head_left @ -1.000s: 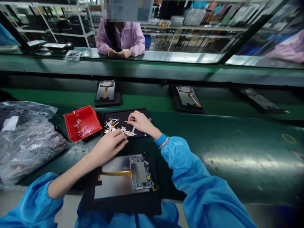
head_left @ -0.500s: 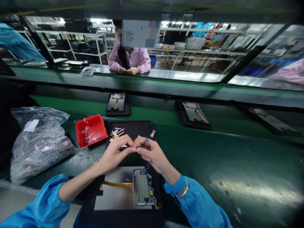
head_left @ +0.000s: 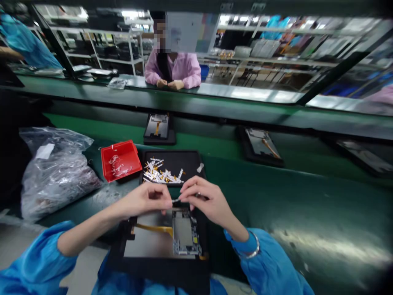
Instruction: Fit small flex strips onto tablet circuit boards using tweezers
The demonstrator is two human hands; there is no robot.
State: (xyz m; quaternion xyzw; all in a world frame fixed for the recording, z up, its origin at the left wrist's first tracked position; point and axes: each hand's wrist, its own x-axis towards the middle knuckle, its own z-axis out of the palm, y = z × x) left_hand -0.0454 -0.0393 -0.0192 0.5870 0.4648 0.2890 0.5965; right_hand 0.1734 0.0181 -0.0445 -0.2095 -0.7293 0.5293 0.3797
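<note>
My left hand [head_left: 151,199] and my right hand [head_left: 206,196] meet in front of me, thumbs and fingertips pinched. Between them is a small thin flex strip [head_left: 175,200], mostly covered by the fingers. Just below lies an opened tablet [head_left: 150,248] in a black holder, with a metal back plate, a circuit board [head_left: 183,231] and an orange ribbon cable [head_left: 155,228]. Both hands hover over the tablet's far edge. Beyond them a black tray [head_left: 187,157] holds a pile of white-and-orange flex strips [head_left: 158,174].
A red bin [head_left: 106,162] with white scraps stands left of the tray, beside a clear plastic bag [head_left: 58,176]. More opened tablets [head_left: 157,125] in black holders sit along the green belt [head_left: 202,141]. A person in pink [head_left: 173,69] sits across the bench.
My hands have come nearer, from over the tray to above the tablet's far edge, still pinching the small piece. More of the strip pile now shows.
</note>
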